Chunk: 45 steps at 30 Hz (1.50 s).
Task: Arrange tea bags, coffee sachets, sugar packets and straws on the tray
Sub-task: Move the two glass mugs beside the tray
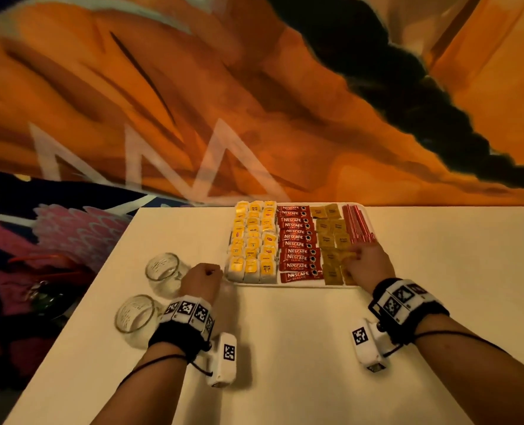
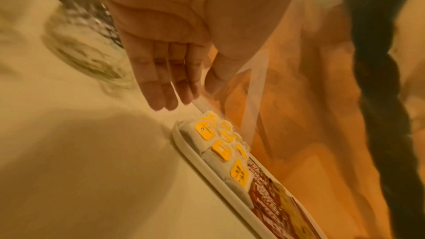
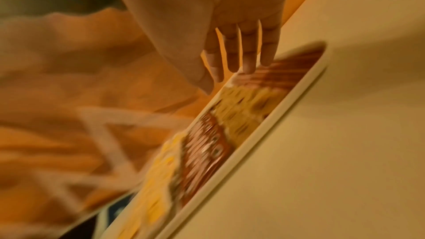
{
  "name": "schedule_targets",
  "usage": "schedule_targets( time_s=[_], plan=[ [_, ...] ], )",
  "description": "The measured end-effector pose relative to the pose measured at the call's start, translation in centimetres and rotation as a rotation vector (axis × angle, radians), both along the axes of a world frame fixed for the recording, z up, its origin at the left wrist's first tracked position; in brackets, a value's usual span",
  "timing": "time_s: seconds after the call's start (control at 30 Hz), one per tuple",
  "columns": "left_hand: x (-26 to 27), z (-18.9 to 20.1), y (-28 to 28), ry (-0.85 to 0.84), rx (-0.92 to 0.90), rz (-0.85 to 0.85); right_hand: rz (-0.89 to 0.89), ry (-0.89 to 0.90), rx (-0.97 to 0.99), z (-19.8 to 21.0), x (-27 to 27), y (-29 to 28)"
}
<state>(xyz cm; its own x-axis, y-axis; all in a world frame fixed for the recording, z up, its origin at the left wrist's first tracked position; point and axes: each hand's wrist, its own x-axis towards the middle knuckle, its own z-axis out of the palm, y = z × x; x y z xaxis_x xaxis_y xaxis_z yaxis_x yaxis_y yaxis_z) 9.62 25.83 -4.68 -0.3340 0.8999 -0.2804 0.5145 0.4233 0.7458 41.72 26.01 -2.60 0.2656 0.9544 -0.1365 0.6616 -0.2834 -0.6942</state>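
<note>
Nearest the camera, both forearms reach over the cream tabletop [image 1: 285,348], each w/ a black-and-white marker wristband.

Left hand [image 1: 204,279] sits over the tabletop just left of the tray's near-left corner, not on any packet. Head view makes it look bunched, but the left wrist view shows the fingers [image 2: 161,83] straight and side by side, thumb alongside; grip apart, holding nothing. Just left of it stand two clear drinking glasses [image 1: 162,273], one nearer, one farther.

Right hand [image 1: 366,262] is over the tray's near-right part, above the brown sugar packets [image 1: 331,240] and beside the near ends of the straws. Right wrist view is blurred but shows the fingers [image 3: 248,55] extended and slightly spread, nothing clamped; grip apart. Can't tell if fingertips touch the packets.

The white rectangular tray [image 1: 297,286] lies at the tabletop's far edge, filled in four bands, left to right: yellow-tagged white tea bags [image 1: 253,240] in three columns; red Nescafe coffee sachets [image 1: 297,243] stacked in one column, labels across; brown sugar packets in two columns; red-and-white thin straws [image 1: 359,223] in a bundle lying lengthwise along the right rim, in the far part.

Beyond the tabletop, an orange-and-black patterned surface [image 1: 254,102] fills the background.
</note>
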Motion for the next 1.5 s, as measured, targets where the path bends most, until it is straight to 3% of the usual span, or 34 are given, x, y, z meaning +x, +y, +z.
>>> schedule_targets(
  time_s=[0.1,0.27,0.43,0.57,0.73,0.97,1.2,1.37,1.5],
  plan=[
    [-0.1,0.6,-5.2,-0.134,0.091,0.067,0.158,0.047,0.090,0.1,-3.6,-1.4],
    [-1.5,-0.6,-12.1,-0.318,0.093,0.265,0.388,0.182,0.081,0.4,-10.0,-2.5],
    [-2.9,-1.9,-14.0,-0.479,0.103,0.422,0.579,0.227,0.017,0.3,-16.0,-3.1],
    [-2.8,-1.2,-13.8,-0.629,0.129,0.441,0.632,0.311,-0.120,-0.3,-20.0,-2.7],
    [-2.9,-1.4,-12.8,-0.757,0.171,0.425,0.698,0.251,-0.258,-1.1,-23.9,-1.9],
    [-4.2,-1.4,-11.5,-0.889,0.126,0.398,0.594,0.359,-0.315,-2.1,-27.4,-0.2],
    [-6.8,-1.6,-11.3,-0.806,0.106,0.371,0.454,0.461,-0.321,-3.2,-29.1,0.5],
    [-8.7,-2.2,-11.9,-0.478,0.147,0.352,0.411,0.533,-0.280,-3.3,-27.3,-0.6],
    [-9.5,-2.0,-11.9,-0.437,0.172,0.368,0.389,0.603,-0.309,-2.6,-24.4,-2.1]
  ],
)
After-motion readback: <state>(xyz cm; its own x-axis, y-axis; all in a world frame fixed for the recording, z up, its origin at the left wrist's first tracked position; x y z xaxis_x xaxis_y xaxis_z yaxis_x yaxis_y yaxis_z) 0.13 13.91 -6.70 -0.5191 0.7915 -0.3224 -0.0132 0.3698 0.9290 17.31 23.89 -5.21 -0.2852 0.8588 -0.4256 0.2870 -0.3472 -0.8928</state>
